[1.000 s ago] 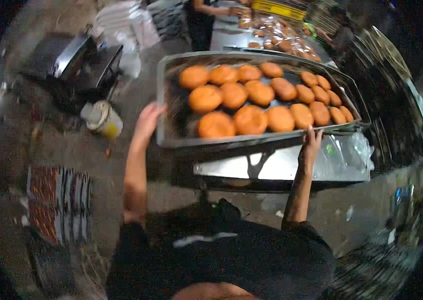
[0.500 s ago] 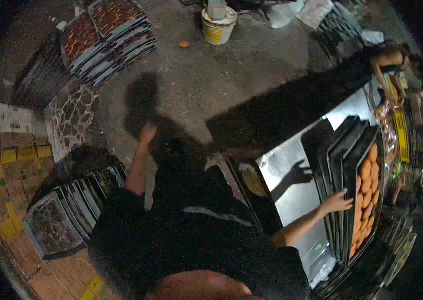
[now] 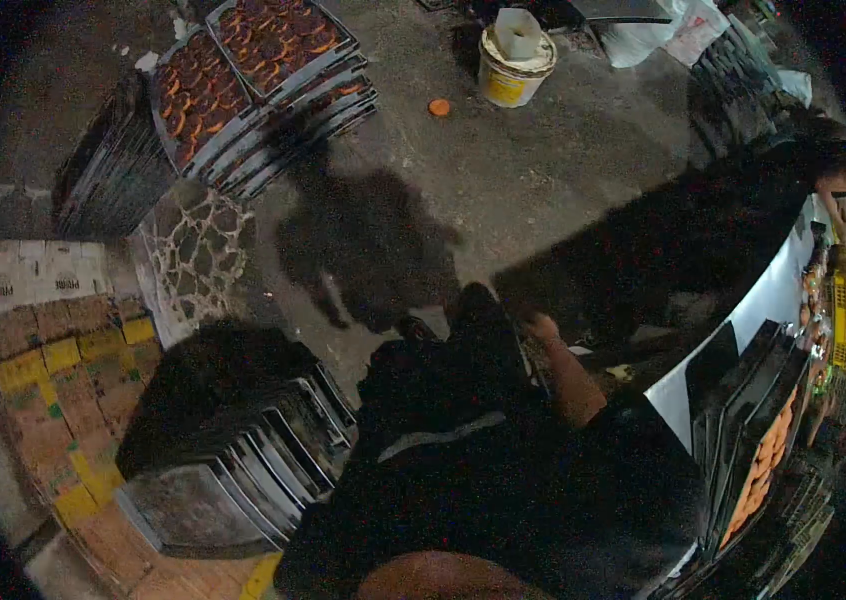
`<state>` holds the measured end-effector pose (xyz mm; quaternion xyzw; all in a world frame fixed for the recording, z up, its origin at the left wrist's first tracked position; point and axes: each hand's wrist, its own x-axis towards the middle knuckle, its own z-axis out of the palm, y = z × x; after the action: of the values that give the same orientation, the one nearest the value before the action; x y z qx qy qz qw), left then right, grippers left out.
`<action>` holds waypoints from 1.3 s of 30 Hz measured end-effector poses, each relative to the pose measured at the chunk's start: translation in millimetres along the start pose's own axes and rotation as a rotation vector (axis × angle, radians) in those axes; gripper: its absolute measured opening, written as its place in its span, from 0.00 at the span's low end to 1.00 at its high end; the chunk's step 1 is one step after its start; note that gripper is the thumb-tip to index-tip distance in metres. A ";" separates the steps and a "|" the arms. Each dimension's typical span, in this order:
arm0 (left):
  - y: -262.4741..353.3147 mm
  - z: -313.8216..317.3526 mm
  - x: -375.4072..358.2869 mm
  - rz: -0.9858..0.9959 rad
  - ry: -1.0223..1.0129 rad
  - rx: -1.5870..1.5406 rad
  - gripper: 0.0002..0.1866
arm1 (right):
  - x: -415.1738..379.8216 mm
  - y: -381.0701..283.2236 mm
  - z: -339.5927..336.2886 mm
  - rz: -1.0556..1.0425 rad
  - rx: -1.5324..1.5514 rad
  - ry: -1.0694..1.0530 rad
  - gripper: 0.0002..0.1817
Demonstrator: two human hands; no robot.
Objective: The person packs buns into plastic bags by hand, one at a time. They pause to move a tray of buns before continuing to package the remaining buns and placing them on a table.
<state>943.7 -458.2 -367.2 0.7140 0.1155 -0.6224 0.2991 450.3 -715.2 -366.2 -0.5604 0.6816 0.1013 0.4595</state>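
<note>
My right hand point(image 3: 541, 327) hangs low beside my right leg, small and dim, its fingers not clear enough to read. No part of my left hand shows. To the right of my body, a stack of dark trays point(image 3: 743, 400) stands by a shiny metal table point(image 3: 671, 402). The tray at its right side holds several round orange-brown pieces point(image 3: 765, 462). At lower left is a row of metal trays point(image 3: 193, 505), beside cardboard boxes point(image 3: 68, 385).
Stacked trays of dark, glossy food point(image 3: 278, 40) stand at upper left. A white bucket point(image 3: 515, 75) and a small orange piece point(image 3: 439, 107) are on the floor. Another person point(image 3: 838, 180) is at the far right, and a patterned mat point(image 3: 201, 245) lies left.
My right hand has left the tray stack and dropped beside my leg. My left hand has gone out of view. The view has turned, shifting the floor items and the tray stacks rightward.
</note>
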 end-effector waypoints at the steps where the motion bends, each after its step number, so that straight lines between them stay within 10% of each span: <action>1: 25.2 12.7 8.5 0.017 -0.019 -0.029 0.18 | 2.2 14.7 5.9 0.074 -0.005 -0.078 0.24; 8: 228.3 93.2 86.9 0.101 -0.242 -0.396 0.21 | 143.6 15.2 -96.4 0.313 0.257 0.003 0.22; 11: 310.3 124.5 145.1 -0.001 -1.407 -0.836 0.22 | 308.0 -18.9 -166.8 0.200 0.286 0.066 0.21; 14: 378.6 200.6 164.7 0.337 0.094 -0.342 0.22 | 502.9 -62.0 -237.1 0.047 0.278 0.072 0.20; 16: 394.5 246.3 161.6 0.219 0.334 -0.251 0.21 | 603.1 -101.2 -268.8 -0.012 0.259 0.037 0.19; 29: 496.5 542.1 320.7 0.133 -0.070 -0.075 0.20 | 1011.0 -221.4 -258.7 -0.193 0.023 0.087 0.16; 39: 534.6 593.3 422.3 0.163 -0.120 -0.111 0.19 | 1068.8 -245.6 -198.5 -0.235 -0.060 0.044 0.14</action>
<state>828.5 -1309.2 -647.8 0.6648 0.0731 -0.6302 0.3944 612.9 -1648.2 -953.8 -0.6521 0.6179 0.0549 0.4359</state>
